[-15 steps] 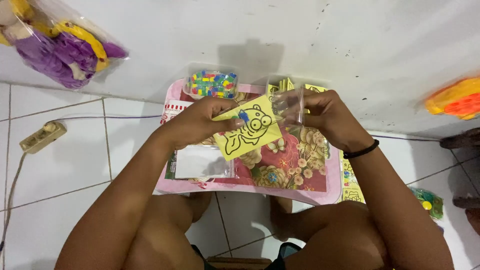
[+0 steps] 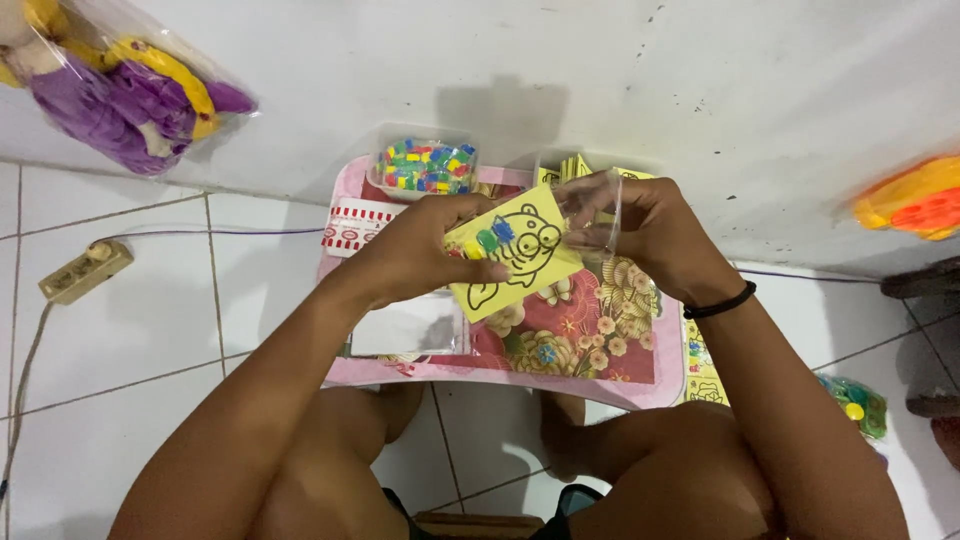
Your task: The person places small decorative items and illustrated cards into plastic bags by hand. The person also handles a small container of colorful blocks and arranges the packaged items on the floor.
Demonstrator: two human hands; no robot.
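The left hand [image 2: 415,255] pinches a yellow cartoon-animal card [image 2: 512,262] with small coloured pieces, angling it toward the clear plastic sleeve [image 2: 590,212] the right hand [image 2: 655,235] grips open-mouthed, seemingly to receive it.

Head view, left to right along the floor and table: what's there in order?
Purple and yellow toy in a clear bag → beige power strip → left hand → yellow card with an animal outline → right hand → orange toy.
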